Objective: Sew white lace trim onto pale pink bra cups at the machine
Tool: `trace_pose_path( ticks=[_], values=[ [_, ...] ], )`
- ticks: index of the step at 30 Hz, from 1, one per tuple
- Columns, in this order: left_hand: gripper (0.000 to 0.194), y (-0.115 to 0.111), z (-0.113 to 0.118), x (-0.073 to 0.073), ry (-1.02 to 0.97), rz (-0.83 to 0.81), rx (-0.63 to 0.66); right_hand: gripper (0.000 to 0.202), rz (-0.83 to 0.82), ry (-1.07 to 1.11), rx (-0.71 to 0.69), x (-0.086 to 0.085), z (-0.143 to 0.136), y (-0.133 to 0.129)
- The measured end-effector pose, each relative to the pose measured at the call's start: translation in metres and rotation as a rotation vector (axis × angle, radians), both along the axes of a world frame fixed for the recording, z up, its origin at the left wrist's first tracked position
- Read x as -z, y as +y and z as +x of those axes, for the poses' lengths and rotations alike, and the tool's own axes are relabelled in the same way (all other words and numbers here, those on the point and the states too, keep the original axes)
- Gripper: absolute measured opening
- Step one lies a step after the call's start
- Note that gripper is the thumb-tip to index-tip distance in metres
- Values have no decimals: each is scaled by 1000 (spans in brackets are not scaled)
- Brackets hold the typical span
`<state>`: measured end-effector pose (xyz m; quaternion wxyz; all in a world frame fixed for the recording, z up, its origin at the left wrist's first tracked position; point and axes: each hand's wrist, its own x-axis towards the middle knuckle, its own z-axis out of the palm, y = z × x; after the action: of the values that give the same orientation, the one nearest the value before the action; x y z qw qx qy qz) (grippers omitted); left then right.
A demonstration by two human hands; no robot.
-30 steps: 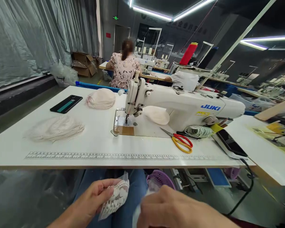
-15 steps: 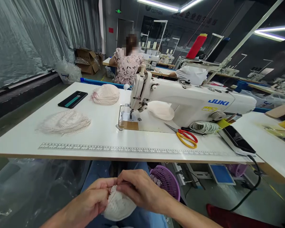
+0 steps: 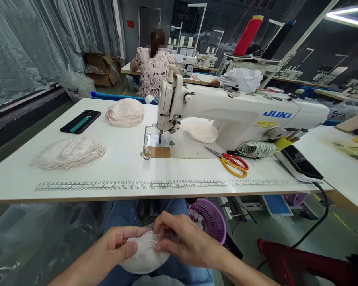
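Below the table edge, the left hand (image 3: 115, 248) and the right hand (image 3: 183, 242) are pinching a white lace-edged cup (image 3: 144, 256) over the lap, thumbs pressing on its scalloped trim. A purple basket (image 3: 210, 218) is sitting just beside the right hand. On the white table (image 3: 122, 169) above, a sewing machine (image 3: 226, 115) is standing — scissors (image 3: 231, 163) are lying near its base, and a lace pile (image 3: 68, 153) and a phone (image 3: 80, 121) are resting to the left.

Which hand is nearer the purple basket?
Right. The right hand pinches the lace-edged cup just left of the purple basket; the left hand grips the cup's far side, farther away.
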<state>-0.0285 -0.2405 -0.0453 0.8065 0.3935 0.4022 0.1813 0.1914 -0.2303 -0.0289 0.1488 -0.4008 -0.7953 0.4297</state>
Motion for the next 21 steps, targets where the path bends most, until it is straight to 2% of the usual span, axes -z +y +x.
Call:
trace_pose_path(
  ticks=[3,7,12,15,18,21],
  values=[
    [61,2,-9,-1,-5,-7,81,13,-53,-6,-16,1,9,-5],
    [56,2,-14,2,3,-32,168,10,-28,-69,-27,5,12,-7],
    [49,0,-20,5,170,25,144,38,-69,8,-109,14,14,-9],
    [46,0,-20,2,192,68,186,29,-34,50,-130,18,17,-12],
    [45,-1,-20,-2,176,79,216,14,-10,10,-88,19,19,-16],
    [47,-3,-19,-1,172,55,217,21,-12,18,-51,19,17,-16]
  ],
)
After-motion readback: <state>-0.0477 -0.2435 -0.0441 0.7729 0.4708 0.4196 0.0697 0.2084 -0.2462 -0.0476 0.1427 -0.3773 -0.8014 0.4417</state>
